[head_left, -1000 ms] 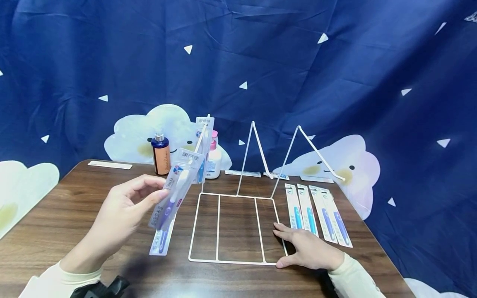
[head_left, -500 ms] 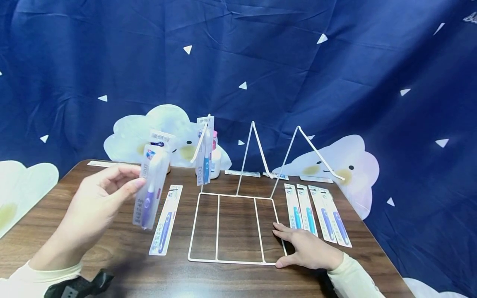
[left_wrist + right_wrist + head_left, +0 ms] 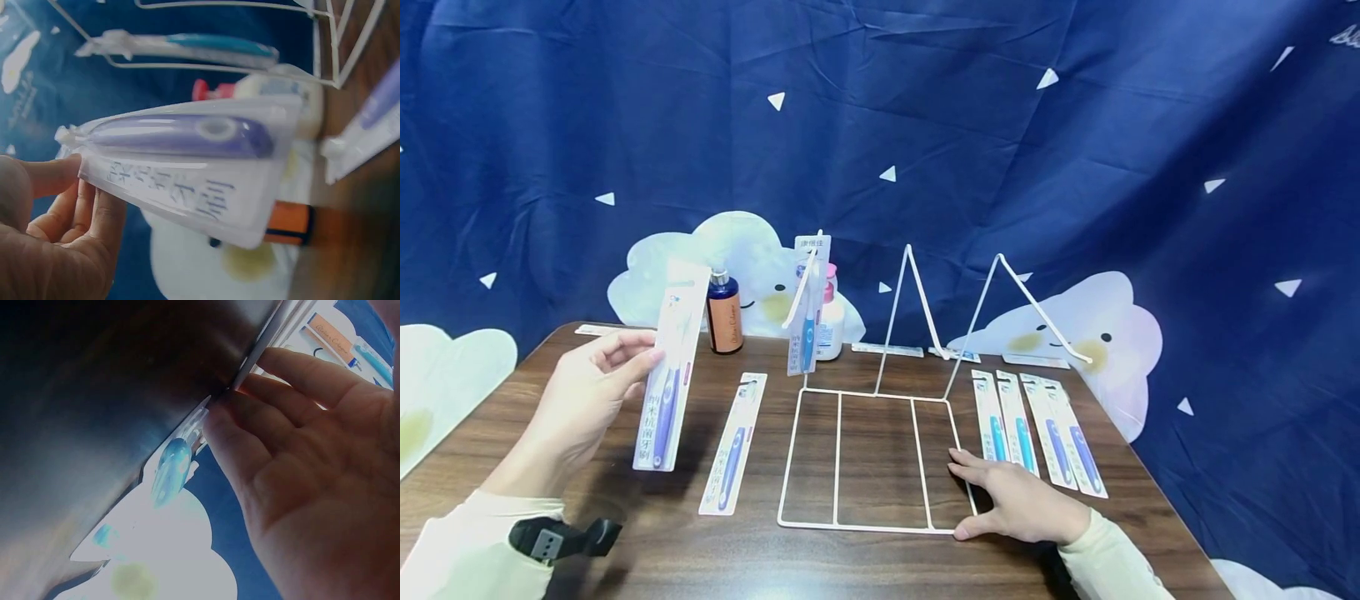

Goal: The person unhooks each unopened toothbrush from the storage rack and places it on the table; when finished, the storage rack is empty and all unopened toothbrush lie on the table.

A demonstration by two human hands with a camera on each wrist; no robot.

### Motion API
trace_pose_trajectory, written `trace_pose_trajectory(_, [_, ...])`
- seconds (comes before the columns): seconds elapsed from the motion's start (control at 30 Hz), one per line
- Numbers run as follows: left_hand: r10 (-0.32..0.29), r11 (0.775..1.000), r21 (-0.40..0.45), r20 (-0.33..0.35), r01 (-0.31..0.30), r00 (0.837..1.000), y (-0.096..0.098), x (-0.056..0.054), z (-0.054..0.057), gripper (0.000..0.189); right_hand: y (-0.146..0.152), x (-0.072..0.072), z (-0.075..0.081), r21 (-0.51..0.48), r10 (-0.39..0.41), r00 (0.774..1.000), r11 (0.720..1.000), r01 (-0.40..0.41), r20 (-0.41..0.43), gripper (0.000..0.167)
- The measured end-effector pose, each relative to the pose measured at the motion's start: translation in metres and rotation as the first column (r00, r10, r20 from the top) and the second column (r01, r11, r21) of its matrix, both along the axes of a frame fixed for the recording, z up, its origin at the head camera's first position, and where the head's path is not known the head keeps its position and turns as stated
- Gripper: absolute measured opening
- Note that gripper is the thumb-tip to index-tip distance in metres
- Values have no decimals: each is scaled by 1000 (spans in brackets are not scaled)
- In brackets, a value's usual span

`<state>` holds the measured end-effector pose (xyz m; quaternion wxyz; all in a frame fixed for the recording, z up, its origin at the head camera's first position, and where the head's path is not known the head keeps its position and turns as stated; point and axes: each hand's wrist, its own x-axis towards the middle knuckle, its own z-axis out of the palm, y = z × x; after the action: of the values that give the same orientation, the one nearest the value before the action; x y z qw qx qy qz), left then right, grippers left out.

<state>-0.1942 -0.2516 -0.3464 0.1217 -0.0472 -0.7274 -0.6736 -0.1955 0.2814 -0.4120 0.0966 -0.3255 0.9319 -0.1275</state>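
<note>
My left hand (image 3: 591,392) pinches the left edge of a packaged purple toothbrush (image 3: 667,375), held upright above the table's left side. In the left wrist view the thumb and fingers grip the edge of this pack (image 3: 187,150). A white wire rack (image 3: 837,458) stands mid-table, with three sloping prongs at its back. On its left prong hangs a packaged blue toothbrush (image 3: 808,333). My right hand (image 3: 1018,500) rests at the rack's right side, fingers extended on the side wire and thumb at the front corner. In the right wrist view that hand (image 3: 312,450) has nearly straight fingers.
Another packaged purple toothbrush (image 3: 732,450) lies left of the rack. Several packs, blue and purple (image 3: 1056,442), lie in a row at the right. Behind stand a dark bottle with an orange label (image 3: 725,317) and a pink-topped pump bottle (image 3: 830,329). Thin packs (image 3: 887,350) lie along the back edge.
My left hand has carried the purple toothbrush pack leftward, away from the rack, and the pack now hangs straighter. The hanging blue pack has swung slightly. My right hand has stayed put.
</note>
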Motion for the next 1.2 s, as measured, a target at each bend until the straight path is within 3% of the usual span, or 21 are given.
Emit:
trace_pose_trajectory(0.2, [44, 993, -116, 70, -36, 997, -4, -13, -19, 13, 0, 1, 1, -3, -3, 1000, 1000, 3, 3, 99])
trace_pose_trajectory(0.47, [75, 962, -271, 194, -20, 978, -1, -25, -42, 49, 0, 1, 0, -1, 3, 1000, 1000, -3, -12, 98])
trace_pose_trajectory(0.73, [92, 931, -364, 279, 16, 956, 1, -29, -60, 44, 0, 0, 0, -8, -4, 1000, 1000, 4, 0, 100])
trace_pose_trajectory(0.9, [89, 927, -371, 346, 50, 934, 0, -31, -69, 44, 8, -5, -11, -57, 30, 999, 998, -32, -31, 96])
trace_pose_trajectory(1.07, [70, 920, -384, 350, 75, 934, -1, -34, -75, 45, 9, -5, -12, -63, 43, 998, 997, -46, -49, 96])
trace_pose_trajectory(1.2, [70, 898, -432, 339, 89, 938, -1, -35, -78, 45, 3, -2, -4, -29, 8, 1000, 1000, -8, -21, 100])
